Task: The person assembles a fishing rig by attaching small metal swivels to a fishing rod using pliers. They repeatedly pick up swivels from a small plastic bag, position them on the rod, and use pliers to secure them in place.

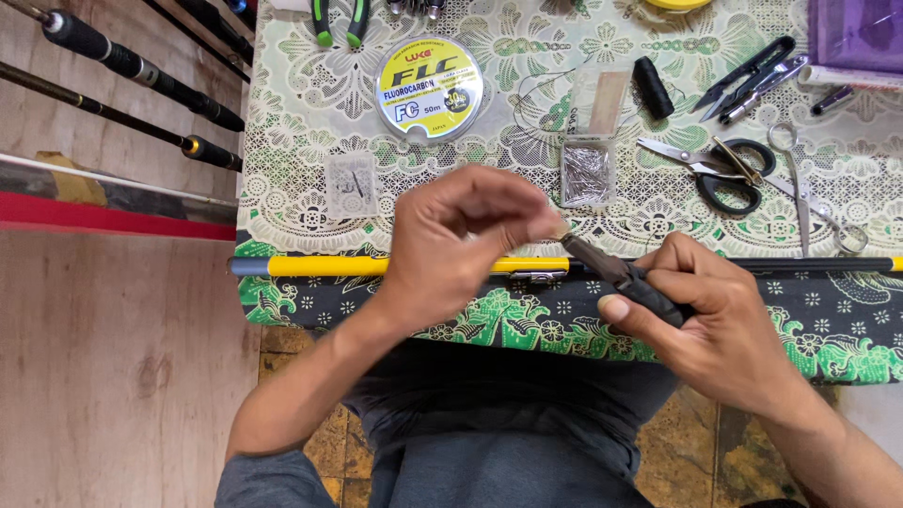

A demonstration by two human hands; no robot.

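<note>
The dark tool handle [625,279], gripped by the right hand [715,325] and pinched at its tip by the left hand [461,245], could slip and be dropped onto the yellow fishing rod [329,266].

Table [282,212], green floral cloth: line spool [429,88], black-handled scissors [710,167], yellow rod [376,266], pin packet [585,172].

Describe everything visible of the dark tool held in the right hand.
The dark tool is a slim, brown-black stick, matte like rubber or plastic, with a thicker grip section and a narrower front ending in a small pale tip. It lies tilted, tip pointing up and left. The right hand wraps its thick end, thumb along the side; the left hand pinches at the tip. It hovers just above the yellow rod at the table's edge.
</note>
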